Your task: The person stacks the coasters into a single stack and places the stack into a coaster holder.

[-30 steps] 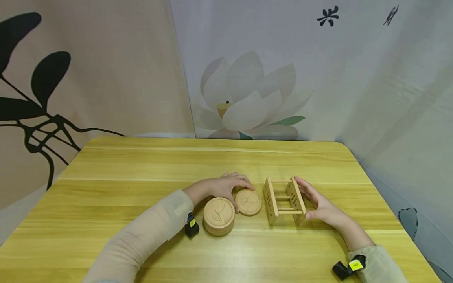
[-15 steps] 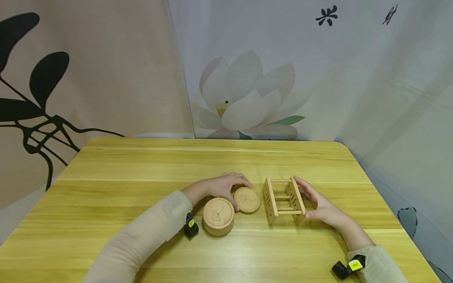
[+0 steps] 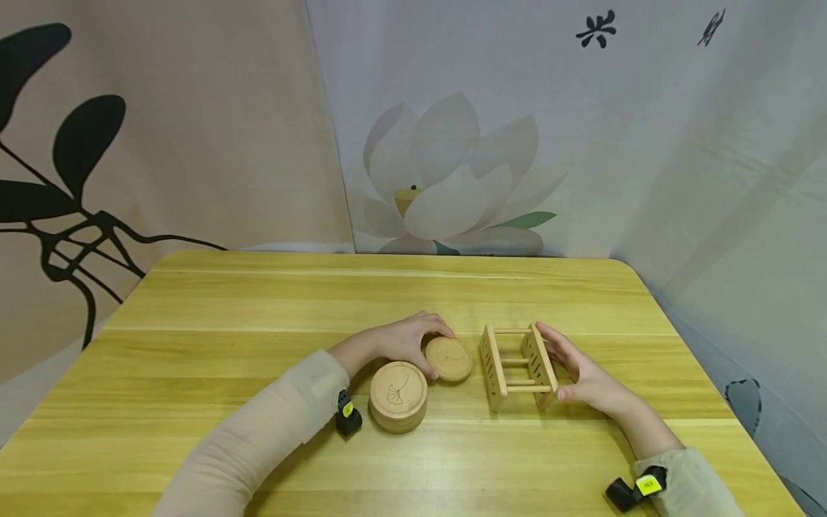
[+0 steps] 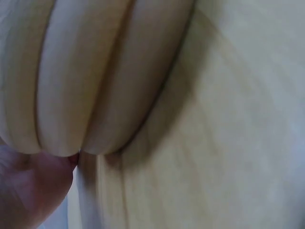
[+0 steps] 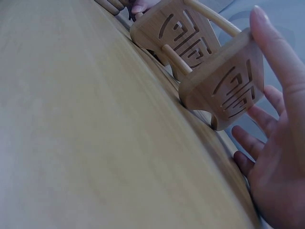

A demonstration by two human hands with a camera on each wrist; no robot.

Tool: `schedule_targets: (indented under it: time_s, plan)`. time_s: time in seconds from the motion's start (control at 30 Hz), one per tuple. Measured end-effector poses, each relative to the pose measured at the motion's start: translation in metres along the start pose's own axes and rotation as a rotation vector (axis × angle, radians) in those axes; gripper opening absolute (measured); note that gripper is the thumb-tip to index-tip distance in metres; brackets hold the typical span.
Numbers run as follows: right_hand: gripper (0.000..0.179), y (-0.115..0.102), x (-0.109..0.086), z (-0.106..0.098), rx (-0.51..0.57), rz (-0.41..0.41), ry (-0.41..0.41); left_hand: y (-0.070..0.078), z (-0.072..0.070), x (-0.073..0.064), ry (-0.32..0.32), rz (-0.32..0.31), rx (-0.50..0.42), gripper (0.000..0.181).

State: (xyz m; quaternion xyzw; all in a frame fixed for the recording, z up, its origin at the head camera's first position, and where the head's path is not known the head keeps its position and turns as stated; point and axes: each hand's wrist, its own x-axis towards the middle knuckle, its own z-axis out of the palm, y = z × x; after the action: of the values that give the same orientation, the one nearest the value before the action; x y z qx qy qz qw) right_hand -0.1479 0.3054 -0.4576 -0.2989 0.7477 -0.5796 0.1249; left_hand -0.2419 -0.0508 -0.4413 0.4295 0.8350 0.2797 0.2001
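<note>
In the head view my left hand (image 3: 410,341) holds a round wooden coaster (image 3: 449,359) by its edge, thumb on the near side and fingers on the far side. Its top bears a thin engraved leaf. Just left of it stands a stack of matching coasters (image 3: 398,391), whose rounded edges (image 4: 62,71) fill the left wrist view, with my left thumb (image 4: 33,186) below. My right hand (image 3: 584,377) grips the right side panel of a wooden coaster rack (image 3: 520,362). Cut-out patterns mark the rack's panels (image 5: 236,88), joined by round dowels (image 5: 212,16).
The wooden table (image 3: 291,294) extends behind and in front of the hands. Small black wrist cameras sit at the left cuff (image 3: 349,415) and the right cuff (image 3: 636,488). A curtain (image 3: 258,129) printed with flowers hangs behind the table.
My left hand has shifted the coaster slightly left and away from me, up beside the stack. The right hand and the rack have stayed put.
</note>
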Motion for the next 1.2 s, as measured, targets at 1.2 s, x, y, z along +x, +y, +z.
schedule_targets:
  time_s: [1.2]
  plan:
    - [0.097,0.004,-0.001,0.000,-0.015,-0.012,0.008,0.007,-0.019,-0.034,0.263,0.027,-0.186,0.077]
